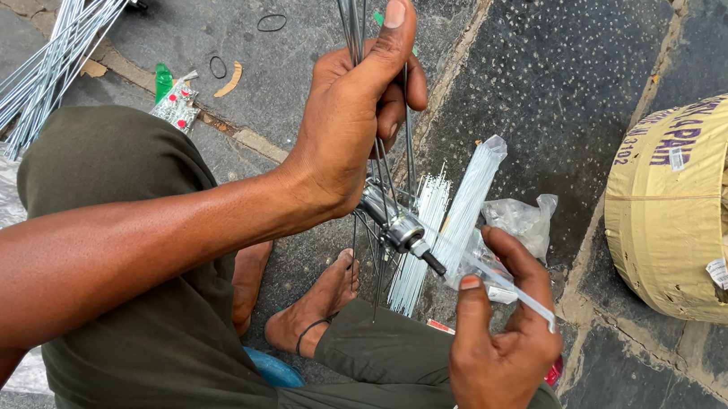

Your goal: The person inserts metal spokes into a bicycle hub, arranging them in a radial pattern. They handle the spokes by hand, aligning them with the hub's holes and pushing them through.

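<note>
The person sits cross-legged on stone paving [521,86]. The left hand [351,113] comes in from eight o'clock, forearm across the knee, fingers closed round a bunch of thin spokes [349,4] that rise toward twelve o'clock, thumb pointing straight up. The spokes run down into a metal wheel hub [398,226] just below the wrist. The right hand [499,336] rises from five o'clock, thumb and fingers pinching a single loose spoke [513,290] beside the hub's axle end. At three o'clock lies a large yellow wrapped roll [698,204]. At ten o'clock, another spoked hub [65,47]. Between hub and roll stand clear packets of spokes [463,206] and a crumpled plastic bag [520,219]; a bare foot [317,303] rests below.
</note>
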